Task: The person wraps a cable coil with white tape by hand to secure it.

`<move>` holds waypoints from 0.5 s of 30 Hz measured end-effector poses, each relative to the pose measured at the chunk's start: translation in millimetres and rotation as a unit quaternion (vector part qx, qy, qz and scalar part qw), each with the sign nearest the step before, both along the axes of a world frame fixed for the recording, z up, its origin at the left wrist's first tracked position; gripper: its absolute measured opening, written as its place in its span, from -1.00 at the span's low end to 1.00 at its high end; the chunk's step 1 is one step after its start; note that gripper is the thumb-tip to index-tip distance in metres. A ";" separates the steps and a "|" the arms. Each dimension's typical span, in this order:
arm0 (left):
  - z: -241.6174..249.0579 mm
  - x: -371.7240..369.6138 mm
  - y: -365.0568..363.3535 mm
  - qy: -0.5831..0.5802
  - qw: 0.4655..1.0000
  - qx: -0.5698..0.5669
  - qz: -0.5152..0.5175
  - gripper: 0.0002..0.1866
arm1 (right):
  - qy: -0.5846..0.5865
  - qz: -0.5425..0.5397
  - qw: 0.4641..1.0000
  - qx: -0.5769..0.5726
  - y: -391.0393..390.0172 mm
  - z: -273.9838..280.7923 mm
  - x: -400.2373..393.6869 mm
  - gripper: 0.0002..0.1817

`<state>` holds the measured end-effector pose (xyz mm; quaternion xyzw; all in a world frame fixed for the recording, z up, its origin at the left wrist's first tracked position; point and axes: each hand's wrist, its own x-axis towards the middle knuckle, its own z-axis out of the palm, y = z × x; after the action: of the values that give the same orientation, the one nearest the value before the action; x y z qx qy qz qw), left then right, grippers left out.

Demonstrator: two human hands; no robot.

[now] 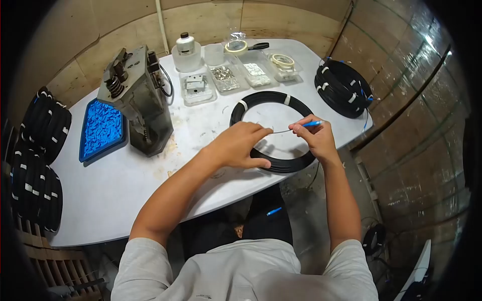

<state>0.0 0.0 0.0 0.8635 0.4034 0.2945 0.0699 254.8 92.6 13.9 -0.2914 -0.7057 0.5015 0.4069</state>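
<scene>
A coil of black cable (293, 165) with white tape bands lies on the white table in front of me. My left hand (241, 144) rests over the coil's left side, thumb apart from the fingers. Its fingertips are at a thin cable end that runs toward my right hand. My right hand (316, 136), above the coil's right side, pinches a blue connector (312, 124) between thumb and fingers. The thin cable spans the gap between the hands. Whether my left fingers close on it is hard to make out.
A metal press (143, 100) stands at the left beside a tray of blue parts (103, 129). Clear containers (226, 75) with small parts and tape line the back of the table (110, 200). More black coils are at the right (344, 90) and far left (37, 185).
</scene>
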 end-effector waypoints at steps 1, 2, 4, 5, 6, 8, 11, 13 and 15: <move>-6.9 1.3 -0.2 0.053 0.999 -0.003 0.010 -0.22 | -0.056 -0.019 0.998 0.032 0.2 -3.9 3.2 -0.74; -12.6 1.0 0.6 0.105 0.994 -0.005 0.021 -0.24 | -0.113 -0.037 0.991 0.063 -0.9 -5.4 5.7 -0.80; -17.7 18.9 -1.5 0.133 0.991 0.008 0.015 -0.30 | -0.184 -0.053 0.975 0.115 -6.9 -7.2 29.4 -0.81; -18.4 18.8 -2.3 0.165 0.986 0.023 0.010 -0.35 | -0.251 -0.067 0.951 0.167 -9.6 -7.0 31.2 -0.83; -22.3 18.8 -4.4 0.167 0.986 0.021 0.010 -0.35 | -0.255 -0.074 0.954 0.141 -15.4 -6.9 32.6 -0.82; -28.6 18.9 -5.4 0.174 0.983 0.062 -0.003 -0.41 | -0.251 -0.083 0.952 0.157 -18.3 -13.2 36.2 -0.82; -25.4 22.5 -6.2 0.189 0.980 0.068 0.002 -0.41 | -0.247 -0.096 0.945 0.190 -22.7 -11.2 38.0 -0.83; -27.3 23.4 -5.5 0.180 0.981 0.071 -0.004 -0.41 | -0.245 -0.100 0.942 0.208 -25.7 -9.9 40.1 -0.84; -28.3 22.2 -3.4 0.173 0.982 0.077 -0.009 -0.42 | -0.241 -0.104 0.934 0.242 -25.0 -9.8 43.3 -0.85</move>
<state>22.2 -3.4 -28.3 0.9080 0.3775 0.1697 -0.0648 298.0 67.6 4.0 -0.3678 -0.8484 0.1856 0.3325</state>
